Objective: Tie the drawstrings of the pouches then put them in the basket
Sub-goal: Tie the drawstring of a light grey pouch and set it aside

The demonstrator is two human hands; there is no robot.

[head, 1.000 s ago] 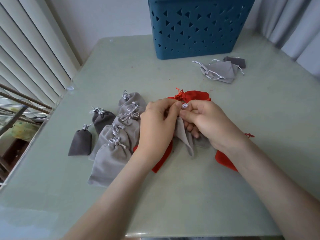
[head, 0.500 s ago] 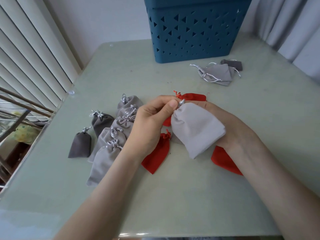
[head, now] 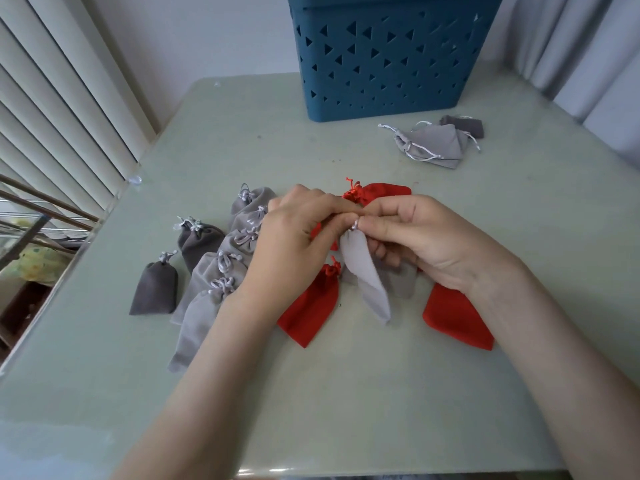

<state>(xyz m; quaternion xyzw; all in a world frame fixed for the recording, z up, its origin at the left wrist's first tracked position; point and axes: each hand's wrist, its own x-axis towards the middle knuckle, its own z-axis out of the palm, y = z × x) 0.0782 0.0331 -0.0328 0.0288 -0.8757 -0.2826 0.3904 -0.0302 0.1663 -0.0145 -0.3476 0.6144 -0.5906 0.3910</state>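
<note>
Left hand (head: 298, 237) and right hand (head: 426, 244) pinch grey pouch (head: 363, 271) at centre; red pouches (head: 311, 306) beneath, tied pouches (head: 214, 268) left, basket (head: 381, 64) top.

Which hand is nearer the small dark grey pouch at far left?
Left. The left hand sits right of the dark grey pouch, beyond the light grey row; the right hand is farther right again.

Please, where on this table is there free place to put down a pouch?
Bare table lies between the basket and the row of tied grey pouches, and at the near edge. The middle is crowded: red pouches surround the left hand and right hand, which pinch a light grey pouch. Untied grey pouches sit by the basket's right corner.
</note>
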